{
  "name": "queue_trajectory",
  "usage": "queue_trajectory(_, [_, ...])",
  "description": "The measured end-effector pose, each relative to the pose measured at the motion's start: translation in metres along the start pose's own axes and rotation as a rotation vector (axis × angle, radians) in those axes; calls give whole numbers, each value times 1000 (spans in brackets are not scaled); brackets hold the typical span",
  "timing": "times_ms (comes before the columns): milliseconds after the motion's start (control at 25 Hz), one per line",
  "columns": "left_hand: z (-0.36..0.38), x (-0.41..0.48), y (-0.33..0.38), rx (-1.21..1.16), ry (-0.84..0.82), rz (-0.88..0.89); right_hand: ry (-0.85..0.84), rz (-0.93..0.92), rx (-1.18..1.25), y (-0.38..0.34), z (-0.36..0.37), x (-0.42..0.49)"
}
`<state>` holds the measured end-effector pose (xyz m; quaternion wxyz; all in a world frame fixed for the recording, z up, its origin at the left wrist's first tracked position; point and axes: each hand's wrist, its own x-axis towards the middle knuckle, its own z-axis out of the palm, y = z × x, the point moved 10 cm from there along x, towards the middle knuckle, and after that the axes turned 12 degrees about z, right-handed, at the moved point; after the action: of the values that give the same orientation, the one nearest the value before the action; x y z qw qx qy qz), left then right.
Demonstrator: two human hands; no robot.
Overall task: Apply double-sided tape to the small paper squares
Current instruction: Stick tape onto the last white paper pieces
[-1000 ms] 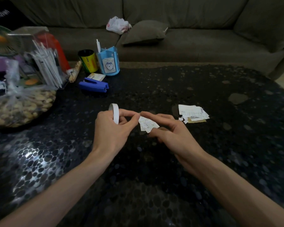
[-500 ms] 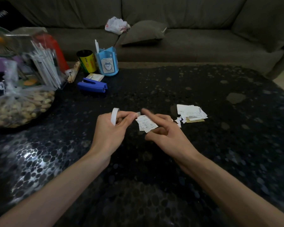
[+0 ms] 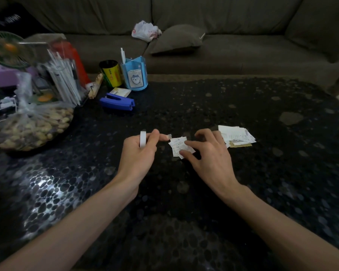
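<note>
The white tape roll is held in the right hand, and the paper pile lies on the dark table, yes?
No: the head view shows the white tape roll in the left hand; the paper pile does lie on the dark table.

A home living room — sofa point(image 3: 243, 45) with cushion point(image 3: 176, 39) behind cluttered coffee table point(image 3: 243, 98).

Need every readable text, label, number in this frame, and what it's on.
"50", sideways in red, rest unreadable: yellow can.
Blue pen holder label: print above a cartoon face, too blurred.
Dark item far left: white lettering, blurred.
White plastic bag: red print, unreadable.
Paper squares and paper pile: print too small.
Tape roll: no text visible.
</note>
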<state>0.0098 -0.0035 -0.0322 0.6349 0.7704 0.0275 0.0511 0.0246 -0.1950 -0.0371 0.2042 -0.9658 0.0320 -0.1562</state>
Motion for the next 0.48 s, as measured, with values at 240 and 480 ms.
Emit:
queue_trajectory(240, [-5, 2, -1, 22, 36, -28, 39, -45, -84, -5, 4, -2])
queue_trajectory(480, [-6, 4, -1, 12, 26, 4, 60, -75, -13, -4, 3, -3])
